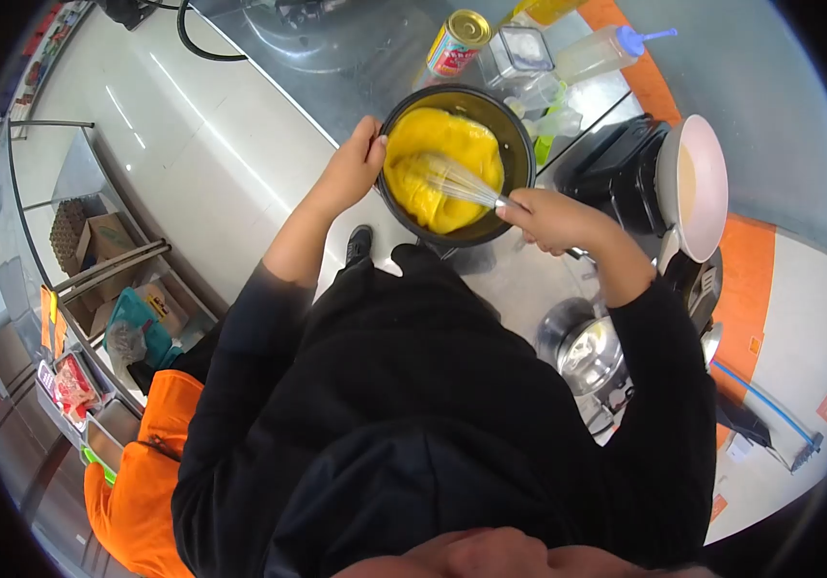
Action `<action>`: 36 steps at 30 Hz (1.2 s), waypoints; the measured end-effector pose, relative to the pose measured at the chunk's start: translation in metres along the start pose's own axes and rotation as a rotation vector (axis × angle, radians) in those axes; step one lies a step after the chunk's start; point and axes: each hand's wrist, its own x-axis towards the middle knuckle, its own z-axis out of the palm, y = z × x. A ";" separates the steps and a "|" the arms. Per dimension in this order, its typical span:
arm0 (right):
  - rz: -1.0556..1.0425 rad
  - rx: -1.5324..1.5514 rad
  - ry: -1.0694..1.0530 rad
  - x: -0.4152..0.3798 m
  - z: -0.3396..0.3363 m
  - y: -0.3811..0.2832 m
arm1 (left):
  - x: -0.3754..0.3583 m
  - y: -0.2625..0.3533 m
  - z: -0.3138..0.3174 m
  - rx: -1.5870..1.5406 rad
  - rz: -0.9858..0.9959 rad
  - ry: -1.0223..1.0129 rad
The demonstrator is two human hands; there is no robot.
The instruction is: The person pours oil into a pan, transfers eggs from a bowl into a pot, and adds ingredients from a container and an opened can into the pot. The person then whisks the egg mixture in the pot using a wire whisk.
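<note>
A dark pot (521, 144) with a thick yellow mixture (452, 133) in it is in front of me in the head view. My left hand (354, 166) grips the pot's left rim, thumb on top. In my right hand (558, 220) is the handle of a wire whisk (460, 183), its fingers closed round it. The whisk slants down to the left, its wires dipping into the yellow mixture. The wires' lower ends are hidden in the mixture.
Past the pot stand a tin can (457, 46), a square clear container (520, 50) and a squeeze bottle (595, 56) with a blue cap. To the right are a pale pan (707, 188) and metal bowls (589, 354). A person in orange (148, 491) is at lower left.
</note>
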 end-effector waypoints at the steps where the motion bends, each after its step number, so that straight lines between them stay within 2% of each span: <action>1: -0.144 -0.160 0.303 0.027 0.009 0.021 | 0.002 0.001 0.000 -0.016 -0.013 0.001; 2: -0.285 -0.299 0.596 0.042 0.021 0.037 | -0.001 0.002 0.001 -0.024 -0.036 -0.018; 3: -0.446 -0.354 0.598 0.037 0.028 0.040 | 0.010 0.004 -0.001 -0.014 -0.016 -0.017; 4: -0.450 -0.348 0.600 0.028 0.016 0.030 | 0.013 0.002 -0.003 0.037 0.059 0.030; 6: -0.078 0.100 -0.011 -0.012 -0.011 0.008 | 0.003 -0.002 0.002 0.070 0.109 0.057; 7: -0.171 -0.010 0.295 0.003 -0.003 0.014 | 0.008 -0.001 0.000 0.018 0.058 0.048; 8: -0.163 -0.002 0.289 -0.003 0.007 0.013 | 0.004 -0.001 0.001 -0.025 -0.010 0.005; 10: -0.117 -0.143 0.088 -0.009 0.008 -0.006 | 0.020 -0.005 -0.002 0.046 0.062 0.026; 11: -0.060 0.022 -0.055 -0.014 0.000 -0.002 | 0.014 -0.013 -0.001 0.099 0.088 0.036; 12: -0.057 0.018 -0.065 -0.009 -0.001 0.007 | 0.014 -0.014 -0.001 0.095 0.077 0.038; 14: -0.202 -0.098 0.415 0.016 0.007 0.029 | 0.019 -0.005 -0.004 0.132 0.126 0.054; 15: -0.253 -0.281 0.537 0.033 0.024 0.040 | 0.022 0.001 -0.006 0.134 0.044 -0.008; 16: -0.257 -0.274 0.547 0.020 0.018 0.024 | 0.032 0.002 -0.008 0.143 0.053 -0.010; 18: -0.032 -0.018 0.056 -0.025 0.009 -0.003 | 0.036 -0.001 -0.008 0.175 0.111 0.005; 20: -0.073 -0.019 0.072 -0.043 0.012 0.014 | 0.043 0.005 -0.011 0.170 0.101 0.024; 22: -0.418 -0.134 0.452 -0.051 0.021 0.040 | 0.044 0.008 -0.010 0.166 0.080 0.030; 23: -0.422 -0.141 0.451 -0.061 0.027 0.041 | 0.043 0.010 -0.010 0.153 0.028 0.041; 25: -0.339 -0.101 0.668 -0.084 0.034 0.033 | 0.038 0.012 -0.008 0.139 -0.027 0.066; 26: -0.345 -0.107 0.665 -0.089 0.040 0.030 | 0.034 0.010 -0.005 0.121 -0.015 0.127; 28: -0.242 -0.014 0.815 -0.097 0.050 0.024 | 0.025 0.007 0.003 0.100 -0.008 0.194; 30: -0.265 0.035 0.870 -0.081 0.065 0.036 | 0.017 0.008 0.009 0.076 0.031 0.318; 32: -0.288 0.111 0.948 -0.063 0.077 0.043 | 0.011 0.004 0.014 0.078 0.022 0.339; 34: -0.263 0.140 0.904 -0.043 0.086 0.053 | 0.010 0.004 0.014 0.081 0.018 0.350; 36: -0.253 -0.011 0.910 -0.032 0.088 0.057 | 0.011 0.006 0.012 0.092 0.006 0.318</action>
